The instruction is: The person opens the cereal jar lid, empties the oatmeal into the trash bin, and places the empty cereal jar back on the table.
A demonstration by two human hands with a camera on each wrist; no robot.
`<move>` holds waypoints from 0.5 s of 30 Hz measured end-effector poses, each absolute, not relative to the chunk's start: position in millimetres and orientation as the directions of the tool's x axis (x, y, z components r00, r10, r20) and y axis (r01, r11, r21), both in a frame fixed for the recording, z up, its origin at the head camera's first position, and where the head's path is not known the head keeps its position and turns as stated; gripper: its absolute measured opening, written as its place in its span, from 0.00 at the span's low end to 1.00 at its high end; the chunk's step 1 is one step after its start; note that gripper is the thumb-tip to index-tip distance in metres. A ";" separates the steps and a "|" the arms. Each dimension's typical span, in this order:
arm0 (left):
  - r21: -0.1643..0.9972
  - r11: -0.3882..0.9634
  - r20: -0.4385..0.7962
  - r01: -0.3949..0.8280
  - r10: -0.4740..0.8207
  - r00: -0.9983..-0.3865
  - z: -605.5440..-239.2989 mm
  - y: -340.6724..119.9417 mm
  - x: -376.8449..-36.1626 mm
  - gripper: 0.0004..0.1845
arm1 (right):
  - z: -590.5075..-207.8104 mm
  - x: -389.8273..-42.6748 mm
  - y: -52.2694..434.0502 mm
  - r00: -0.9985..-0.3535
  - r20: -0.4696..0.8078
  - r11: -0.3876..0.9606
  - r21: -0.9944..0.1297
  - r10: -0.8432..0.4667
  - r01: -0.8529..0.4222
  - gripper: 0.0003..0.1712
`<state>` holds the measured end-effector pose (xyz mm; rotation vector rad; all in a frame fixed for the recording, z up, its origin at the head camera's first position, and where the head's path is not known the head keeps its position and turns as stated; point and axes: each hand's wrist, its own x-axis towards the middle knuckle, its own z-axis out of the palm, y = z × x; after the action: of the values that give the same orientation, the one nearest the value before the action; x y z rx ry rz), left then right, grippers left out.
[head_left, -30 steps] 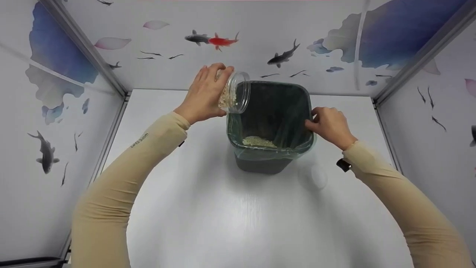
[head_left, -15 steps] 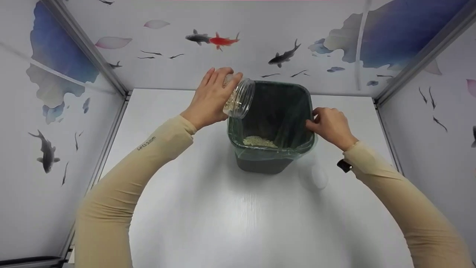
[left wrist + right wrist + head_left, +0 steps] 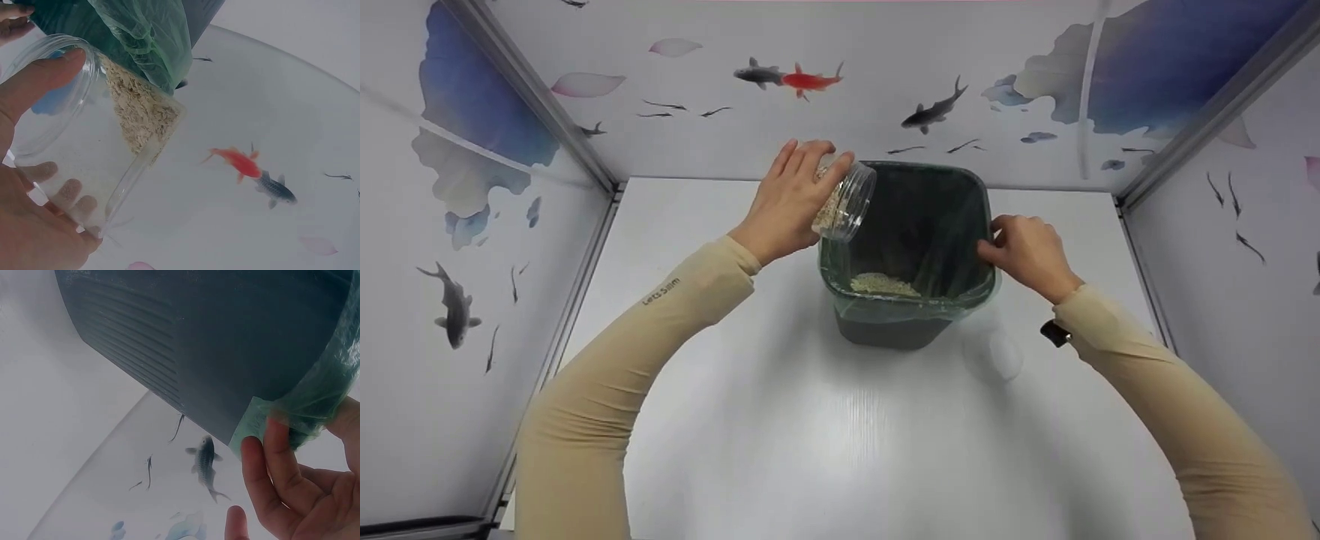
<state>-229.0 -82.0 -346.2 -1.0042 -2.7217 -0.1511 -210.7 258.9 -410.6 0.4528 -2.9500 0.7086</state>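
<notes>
My left hand (image 3: 789, 202) grips a clear plastic jar (image 3: 847, 199), tilted with its mouth over the left rim of a dark square bin (image 3: 889, 334). Pale flakes (image 3: 140, 109) lie in the low side of the jar (image 3: 79, 163), close to its mouth and against the green bag liner (image 3: 152, 34). A small heap of the same flakes (image 3: 881, 284) rests at the bottom of the lined bin. My right hand (image 3: 1026, 251) holds the bin's right rim. In the right wrist view its fingers (image 3: 284, 467) press the liner's edge (image 3: 315, 405) beside the bin's ribbed wall (image 3: 185, 343).
The bin stands near the back of a white table (image 3: 810, 420), boxed in by walls printed with fish (image 3: 810, 80) on the left, back and right. A faint round mark (image 3: 997, 358) shows on the table just right of the bin.
My left hand has carried the jar a little to the right, so its mouth now reaches over the bin's rim. The right hand and the bin have stayed put.
</notes>
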 end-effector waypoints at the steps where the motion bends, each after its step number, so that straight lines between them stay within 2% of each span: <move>1: 0.008 0.760 0.255 0.650 0.627 -0.736 -346.8 -81.9 -228.9 0.55 | -410.8 -210.9 258.7 -0.953 0.142 0.849 -0.433 -0.267 -0.303 0.14; 15: -0.043 0.759 0.282 0.650 0.633 -0.721 -358.8 -80.0 -229.2 0.53 | -412.2 -209.6 260.7 -0.957 0.126 0.836 -0.465 -0.261 -0.290 0.15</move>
<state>-229.2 -80.0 -358.8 -0.9992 -2.6765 -0.0852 -209.6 260.7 -412.2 0.4437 -2.9558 0.7626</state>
